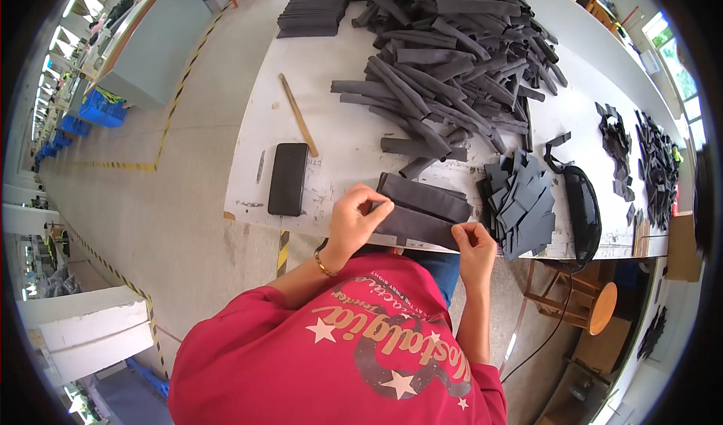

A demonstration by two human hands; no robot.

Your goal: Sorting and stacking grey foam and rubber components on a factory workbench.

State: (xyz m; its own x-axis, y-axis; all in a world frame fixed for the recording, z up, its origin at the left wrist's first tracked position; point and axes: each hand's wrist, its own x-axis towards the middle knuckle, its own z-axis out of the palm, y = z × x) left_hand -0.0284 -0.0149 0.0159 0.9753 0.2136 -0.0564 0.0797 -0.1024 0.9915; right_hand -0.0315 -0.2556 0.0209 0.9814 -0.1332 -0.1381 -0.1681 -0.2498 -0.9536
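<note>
A dark grey fabric strip stretches between my two hands at the table's near edge. My left hand pinches its left end between thumb and fingers. At the right end, my right hand grips the strip the same way. Just beyond it lies another flat dark strip on the white table. To the right of my right hand is a loose stack of small dark cut pieces. Further off, a big heap of rolled dark fabric tubes covers the far middle.
A black phone-shaped case and a thin wooden stick lie on the left. A neat stack of dark strips sits at the far left. Rightward are a black mesh-covered object with a cord and more dark scraps. A wooden stool stands below.
</note>
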